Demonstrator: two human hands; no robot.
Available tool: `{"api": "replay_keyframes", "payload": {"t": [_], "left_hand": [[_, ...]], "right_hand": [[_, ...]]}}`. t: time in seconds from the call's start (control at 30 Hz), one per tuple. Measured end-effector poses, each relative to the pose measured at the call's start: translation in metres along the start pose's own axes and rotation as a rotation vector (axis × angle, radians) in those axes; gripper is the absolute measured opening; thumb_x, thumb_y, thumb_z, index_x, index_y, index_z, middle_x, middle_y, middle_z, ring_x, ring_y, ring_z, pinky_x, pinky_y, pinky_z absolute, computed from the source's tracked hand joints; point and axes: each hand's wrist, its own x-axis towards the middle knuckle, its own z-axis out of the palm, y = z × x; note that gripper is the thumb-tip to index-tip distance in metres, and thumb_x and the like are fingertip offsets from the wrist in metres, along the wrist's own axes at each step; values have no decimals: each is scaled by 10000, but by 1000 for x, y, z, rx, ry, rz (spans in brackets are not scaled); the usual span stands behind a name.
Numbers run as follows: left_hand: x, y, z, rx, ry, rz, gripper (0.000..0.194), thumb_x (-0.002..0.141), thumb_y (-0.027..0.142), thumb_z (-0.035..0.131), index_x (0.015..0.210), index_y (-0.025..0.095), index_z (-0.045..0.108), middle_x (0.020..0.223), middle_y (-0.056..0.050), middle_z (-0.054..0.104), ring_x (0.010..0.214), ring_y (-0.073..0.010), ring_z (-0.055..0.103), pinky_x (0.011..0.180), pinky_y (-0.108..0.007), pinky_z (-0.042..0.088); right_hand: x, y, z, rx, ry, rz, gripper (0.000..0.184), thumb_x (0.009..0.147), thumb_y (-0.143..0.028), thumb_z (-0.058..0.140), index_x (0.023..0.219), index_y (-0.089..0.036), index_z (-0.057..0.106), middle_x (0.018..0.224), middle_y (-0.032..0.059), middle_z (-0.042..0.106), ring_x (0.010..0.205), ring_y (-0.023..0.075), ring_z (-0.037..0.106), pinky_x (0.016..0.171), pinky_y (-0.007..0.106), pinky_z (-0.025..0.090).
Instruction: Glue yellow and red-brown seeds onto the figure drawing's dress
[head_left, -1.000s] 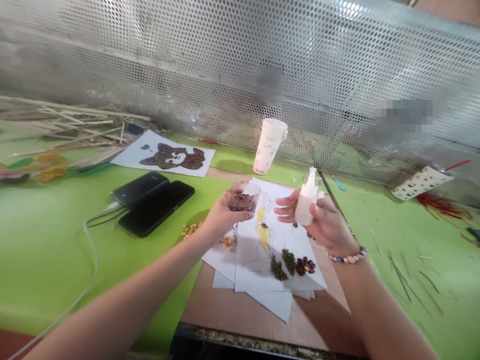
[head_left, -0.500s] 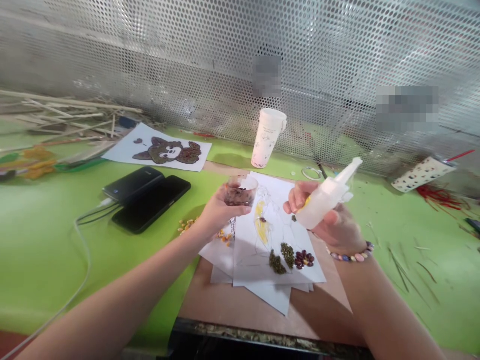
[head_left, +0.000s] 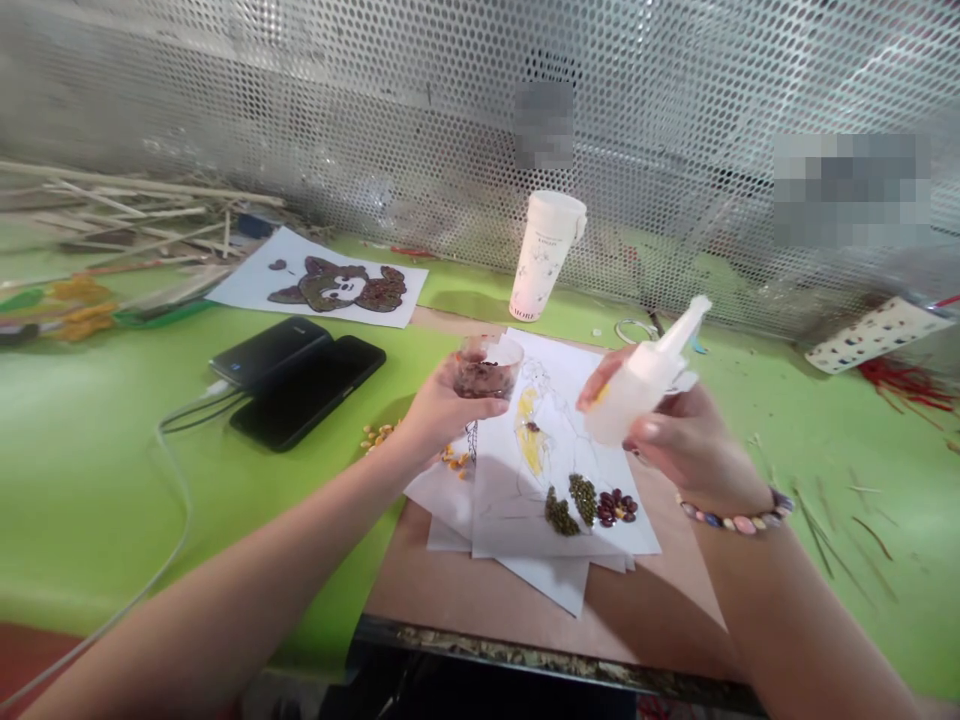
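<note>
Currently, bottle [head_left: 624, 402] tilted in gripping right hand [head_left: 691, 445]; cup [head_left: 489, 368] upright, clasped by left hand [head_left: 441, 412].

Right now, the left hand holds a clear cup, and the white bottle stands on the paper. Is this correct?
Not quite: in the head view, the white bottle is held in the right hand, not standing on the paper. The left hand does hold a clear cup.

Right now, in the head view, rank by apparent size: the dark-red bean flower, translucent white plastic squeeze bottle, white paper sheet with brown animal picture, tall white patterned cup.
1. Animal-picture sheet
2. Squeeze bottle and patterned cup: alike; the bottle's nearness makes ranking unsure
3. Bean flower
</note>
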Motion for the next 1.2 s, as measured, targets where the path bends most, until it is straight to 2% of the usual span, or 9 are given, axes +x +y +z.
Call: {"api": "replay_keyframes", "payload": {"t": [0.13, 0.23, 0.47, 0.73, 0.87, 0.93, 1.0, 1.07, 1.2], "left_hand": [[0, -2, -1, -28, -16, -3, 590, 541, 44, 822, 1048, 195, 562, 897, -3, 744, 872, -173, 706, 854, -333, 547], [0, -2, 2, -45, -23, -18, 620, 534, 40, 819, 1070, 196, 549, 886, 6, 742, 876, -175, 711, 874, -344, 547], [-4, 0, 8, -77, -63, -65, 661, 491, -3, 809, 1058, 207, 542, 916, -1, 747, 917, -191, 720, 849, -324, 559], [-5, -6, 5, 23, -127, -79, 665, 506, 34, 851, 1074, 212, 552, 951, -18, 726, 921, -194, 692, 847, -345, 528], [-6, -7, 4, 18, -145, -135, 690, 519, 51, 857, 1104, 223, 534, 945, -25, 733, 875, -185, 688, 802, -336, 528], [-6, -8, 5, -15, -165, -173, 726, 506, 49, 868, 1115, 228, 515, 946, -21, 735, 862, -178, 690, 806, -329, 533], [-7, -9, 5, -69, -214, -190, 761, 496, 38, 877, 1127, 229, 495, 918, -11, 731, 851, -174, 695, 808, -323, 539], [-7, -11, 6, -131, -278, -176, 789, 496, 25, 878, 1141, 228, 471, 889, -1, 722, 841, -170, 697, 796, -312, 543], [-10, -14, 6, -134, -412, -99, 846, 526, 29, 864, 1221, 252, 436, 1011, -21, 708, 910, -186, 706, 827, -319, 548]], "right_hand": [[24, 23, -7, -362, 307, 98, 341, 719, -360, 817, 1010, -236, 691, 1050, 34, 718, 975, 220, 657, 877, 380, 536], [49, 52, -18, -483, 413, 241, 375, 745, -259, 803, 1089, -181, 674, 1057, 59, 720, 976, 227, 664, 917, 409, 527], [86, 101, -34, -694, 527, 559, 372, 953, -383, 630, 1260, -175, 604, 1262, 93, 630, 1070, 224, 646, 898, 447, 565], [86, 110, -34, -772, 542, 538, 372, 944, -388, 639, 1248, -175, 607, 1250, 90, 633, 1079, 229, 640, 922, 464, 548], [61, 87, -18, -810, 610, 424, 634, 761, -286, 785, 1308, -115, 513, 1336, 196, 548, 1255, 363, 517, 1050, 592, 416], [38, 67, -7, -836, 631, 314, 656, 741, -258, 748, 1318, -117, 470, 1381, 222, 489, 1318, 391, 441, 1086, 608, 359], [14, 46, 4, -883, 604, 146, 560, 748, -252, 699, 1263, -183, 489, 1388, 165, 489, 1377, 363, 372, 1158, 596, 255], [-8, 32, 12, -938, 452, -122, 443, 784, -262, 632, 1207, -201, 515, 1315, 152, 548, 1328, 366, 426, 1126, 618, 288], [-29, 26, 22, -780, 28, -24, 503, 870, -329, 612, 1346, -269, 462, 1360, 105, 578, 1285, 313, 525, 1057, 556, 427]]}}
